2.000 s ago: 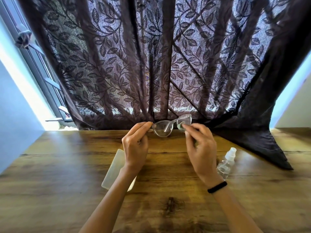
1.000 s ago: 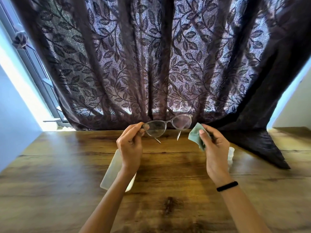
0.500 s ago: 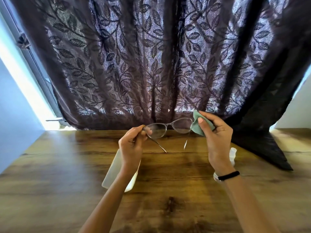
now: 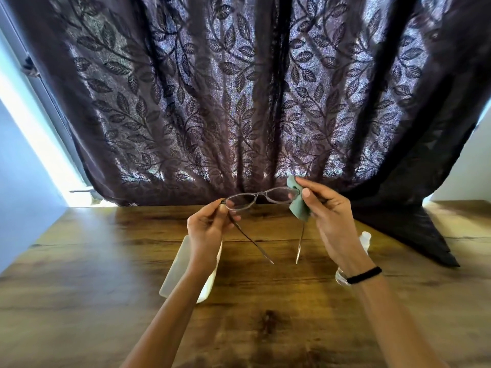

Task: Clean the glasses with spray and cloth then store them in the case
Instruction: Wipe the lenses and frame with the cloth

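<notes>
The spray bottle (image 4: 364, 239) and the case (image 4: 177, 264) are each partly hidden.

Two slim arms show, the left forearm (image 4: 170, 309) and right forearm (image 4: 393, 320) both bare to the picture's lower edge. A thin, plain black band (image 4: 364, 275) sits snug round the right wrist, like a hair tie. The right hand (image 4: 332, 216) has a short, trimmed thumbnail; the left hand (image 4: 206, 229) has slender fingers.

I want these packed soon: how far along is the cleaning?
Spraying looks done: the spray bottle sits on the table. Now wiping: left hand pinches the glasses, right hand pinches the cloth on one lens. Left: fold and store them in the case.
</notes>
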